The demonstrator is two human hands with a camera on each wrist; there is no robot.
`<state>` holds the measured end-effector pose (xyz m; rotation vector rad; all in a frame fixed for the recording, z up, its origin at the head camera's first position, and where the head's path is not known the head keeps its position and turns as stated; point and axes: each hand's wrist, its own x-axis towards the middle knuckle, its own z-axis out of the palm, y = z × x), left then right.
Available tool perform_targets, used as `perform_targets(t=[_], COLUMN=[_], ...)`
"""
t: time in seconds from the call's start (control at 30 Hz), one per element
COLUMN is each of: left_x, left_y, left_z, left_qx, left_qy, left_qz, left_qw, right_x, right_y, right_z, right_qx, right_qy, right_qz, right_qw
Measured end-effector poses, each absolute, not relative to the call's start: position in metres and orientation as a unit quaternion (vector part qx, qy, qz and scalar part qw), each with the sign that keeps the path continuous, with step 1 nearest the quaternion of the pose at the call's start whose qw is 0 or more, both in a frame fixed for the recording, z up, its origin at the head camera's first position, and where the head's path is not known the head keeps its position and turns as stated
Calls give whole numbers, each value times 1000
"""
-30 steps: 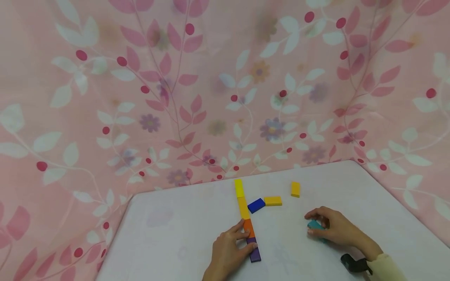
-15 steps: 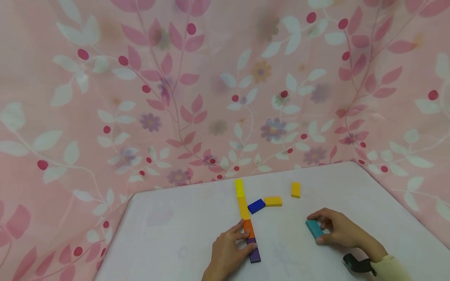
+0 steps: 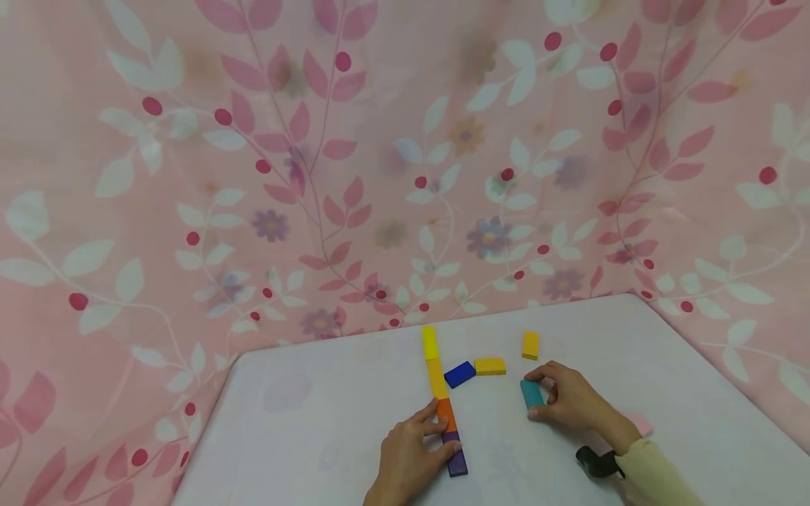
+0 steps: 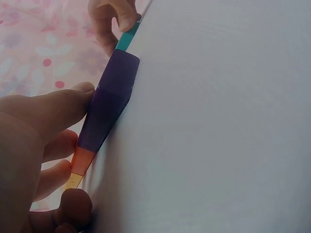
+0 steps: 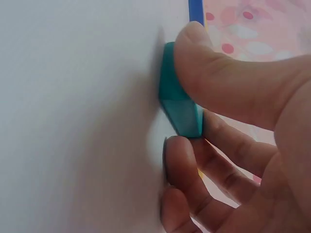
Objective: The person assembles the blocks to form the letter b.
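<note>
A row of flat rectangular blocks runs front to back: a bright yellow block (image 3: 430, 344), a deeper yellow block (image 3: 437, 379), an orange block (image 3: 446, 414) and a purple block (image 3: 456, 461) nearest me. My left hand (image 3: 411, 453) holds the near part of the row, thumb on the purple block and fingers by the orange one. To the right, my right hand (image 3: 572, 399) pinches a teal block (image 3: 532, 396) between thumb and fingers. In the right wrist view the thumb covers part of the teal block (image 5: 172, 77); whether it touches the table cannot be told.
A dark blue block (image 3: 460, 374) lies right of the row, its end close to a yellow block (image 3: 490, 366). Another yellow block (image 3: 530, 345) lies further right. A pink block (image 3: 640, 424) is partly hidden behind the right wrist. Flowered pink cloth (image 3: 380, 176) hangs behind the white table (image 3: 304, 436).
My right hand has moved left and slightly away from me with the teal block, uncovering a pink block behind the wrist. The left hand stays on the row.
</note>
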<state>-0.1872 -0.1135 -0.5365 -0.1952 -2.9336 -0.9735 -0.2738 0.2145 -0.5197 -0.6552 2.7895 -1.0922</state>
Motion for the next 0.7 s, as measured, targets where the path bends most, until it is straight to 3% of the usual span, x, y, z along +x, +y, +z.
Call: perform_targets(t=[0.7], left_x=[-188], left_y=[-113], left_z=[-536], left_qx=[-56], left_qy=[-944], left_qz=[-326], left_qw=[10], right_x=[-290], right_y=[189], right_z=[-522], right_qx=[-180], right_qy=[940], right_qz=[-290], right_qw=[11])
